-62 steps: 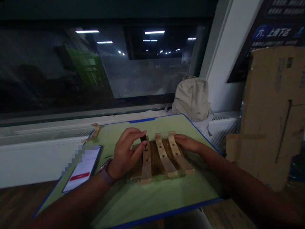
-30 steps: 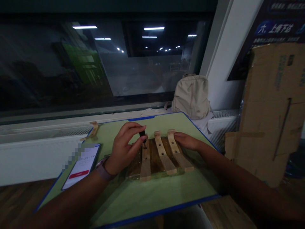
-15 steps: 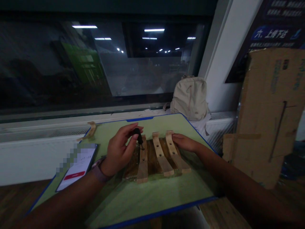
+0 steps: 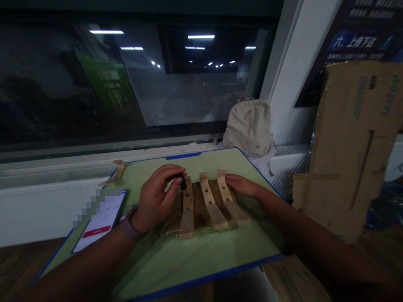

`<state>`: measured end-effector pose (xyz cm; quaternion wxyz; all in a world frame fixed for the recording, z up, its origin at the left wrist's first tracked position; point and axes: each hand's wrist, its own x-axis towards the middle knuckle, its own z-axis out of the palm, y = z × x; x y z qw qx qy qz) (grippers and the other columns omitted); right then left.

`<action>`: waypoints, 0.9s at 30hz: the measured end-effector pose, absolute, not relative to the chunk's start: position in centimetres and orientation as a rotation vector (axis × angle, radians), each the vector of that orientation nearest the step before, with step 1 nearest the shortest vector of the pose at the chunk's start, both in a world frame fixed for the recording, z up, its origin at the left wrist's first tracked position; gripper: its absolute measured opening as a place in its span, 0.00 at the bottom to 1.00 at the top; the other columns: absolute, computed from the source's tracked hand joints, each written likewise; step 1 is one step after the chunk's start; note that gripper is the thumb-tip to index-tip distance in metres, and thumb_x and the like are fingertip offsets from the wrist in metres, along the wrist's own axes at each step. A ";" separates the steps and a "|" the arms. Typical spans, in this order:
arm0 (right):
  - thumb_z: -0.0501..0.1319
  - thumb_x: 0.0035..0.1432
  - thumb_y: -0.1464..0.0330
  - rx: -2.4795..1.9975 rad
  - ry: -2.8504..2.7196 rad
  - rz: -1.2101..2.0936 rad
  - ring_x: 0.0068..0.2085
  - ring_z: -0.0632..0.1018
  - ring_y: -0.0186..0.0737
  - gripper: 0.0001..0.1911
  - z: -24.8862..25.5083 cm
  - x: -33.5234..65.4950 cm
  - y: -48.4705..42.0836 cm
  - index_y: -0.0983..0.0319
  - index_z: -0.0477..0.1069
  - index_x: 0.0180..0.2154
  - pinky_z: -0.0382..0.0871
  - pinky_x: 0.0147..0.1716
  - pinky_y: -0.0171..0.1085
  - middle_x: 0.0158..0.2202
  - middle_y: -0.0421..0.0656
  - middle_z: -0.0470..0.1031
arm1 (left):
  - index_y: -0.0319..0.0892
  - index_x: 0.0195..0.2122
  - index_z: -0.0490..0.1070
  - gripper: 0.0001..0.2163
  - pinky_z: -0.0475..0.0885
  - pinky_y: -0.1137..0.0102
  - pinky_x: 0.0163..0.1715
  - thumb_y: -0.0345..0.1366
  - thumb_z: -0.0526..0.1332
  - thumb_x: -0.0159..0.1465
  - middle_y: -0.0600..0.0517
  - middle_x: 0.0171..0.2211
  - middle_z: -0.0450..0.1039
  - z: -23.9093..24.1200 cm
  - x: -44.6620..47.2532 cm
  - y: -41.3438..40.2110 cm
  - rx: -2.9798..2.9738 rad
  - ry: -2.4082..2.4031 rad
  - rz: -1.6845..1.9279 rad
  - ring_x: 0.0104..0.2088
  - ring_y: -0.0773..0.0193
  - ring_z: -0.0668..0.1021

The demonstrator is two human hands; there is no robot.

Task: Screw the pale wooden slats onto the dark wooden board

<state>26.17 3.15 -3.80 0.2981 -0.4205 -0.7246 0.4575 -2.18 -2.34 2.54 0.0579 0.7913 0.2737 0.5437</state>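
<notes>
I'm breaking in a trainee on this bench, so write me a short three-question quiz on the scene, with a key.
1. Open: what does the left hand hold?
2. True or false: the phone lies to the left of the three wooden pieces set in a row.
3. Multiple choice: which piece in that row is the right hand nearest to? A) the leftmost; B) the middle one; C) the rightmost.

Key: 1. A black-handled tool. 2. True. 3. C.
</notes>
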 end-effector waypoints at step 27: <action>0.56 0.61 0.56 -1.092 -1.888 1.275 0.41 0.76 0.43 0.18 -3.7 26.0 3.0 0.62 0.76 0.39 0.69 0.43 0.40 0.40 0.45 0.79 | 0.45 0.42 0.73 0.08 0.74 0.68 0.40 0.28 0.62 0.62 0.50 0.38 0.70 3.0 -2.1 -2.3 2.527 0.827 1.740 0.40 0.64 0.75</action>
